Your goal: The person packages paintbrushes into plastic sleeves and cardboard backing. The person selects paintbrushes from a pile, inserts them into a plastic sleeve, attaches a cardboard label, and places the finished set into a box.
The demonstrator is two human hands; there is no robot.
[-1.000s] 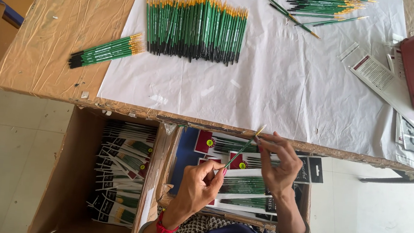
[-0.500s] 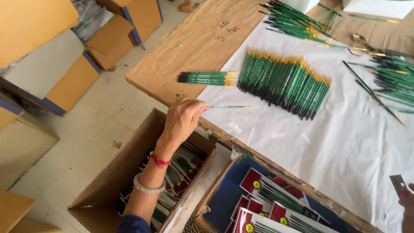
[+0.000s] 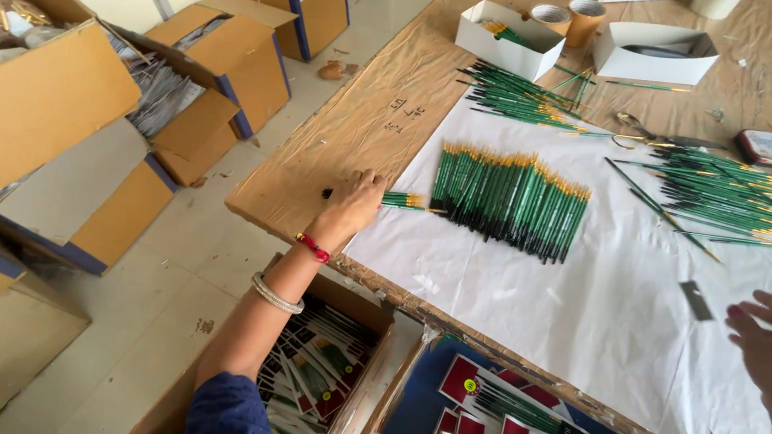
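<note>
Since half a second ago, our left hand [image 3: 351, 207] has come up out of the cardboard box [image 3: 336, 357] below the bench [image 3: 336, 147] edge and now lies on the small bundle of green brushes [image 3: 401, 200], just left of the big fanned row of brushes [image 3: 511, 195] on the white sheet [image 3: 620, 303]. We take it that the hand is gathering or setting that small bundle. Fingers are curled down over the handle ends; whether they actually grip we cannot tell (the palm hides the contact).

Pose: left arm stretched forward and up from the lower frame, wrist with red thread and bangle, hand palm-down.

Right hand [image 3: 770, 348] hovers well right of the fanned row, fingers loosely spread, holding nothing; a small grey card [image 3: 695, 300] lies just left of it.
</note>
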